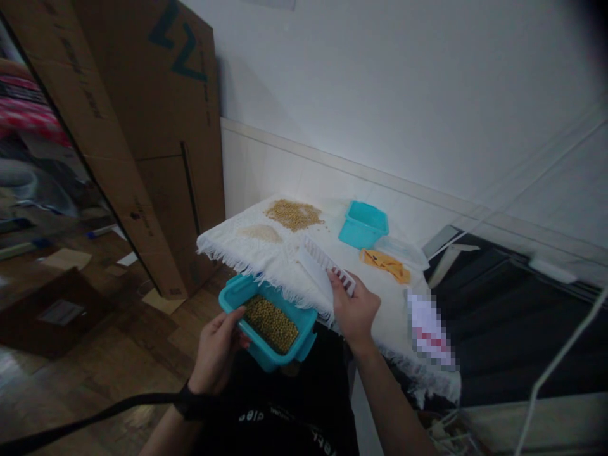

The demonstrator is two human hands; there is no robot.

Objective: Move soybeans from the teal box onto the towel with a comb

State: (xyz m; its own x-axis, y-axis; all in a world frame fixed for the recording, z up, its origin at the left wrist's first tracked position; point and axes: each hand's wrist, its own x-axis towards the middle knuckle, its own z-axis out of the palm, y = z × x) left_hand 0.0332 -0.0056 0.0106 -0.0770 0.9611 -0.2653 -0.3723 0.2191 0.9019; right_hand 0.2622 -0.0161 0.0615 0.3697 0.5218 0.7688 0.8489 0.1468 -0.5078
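Biggest thing there: one cardboard box (171, 120) with a teal logo, small print too blurry to read. Then one white-draped bench (394, 316). Two teal tubs: the bean tub (260, 351) is at the bench's front edge, long axis running far-left to near-right, left hand (216, 345) pinching its rim; the other tub (356, 236) sits further back. Two piles, tan beans (294, 214) and pale grain (260, 234). One slotted white piece (316, 263) points far-left, right hand (356, 310) closed round its near end. One yellow cloth (386, 265).
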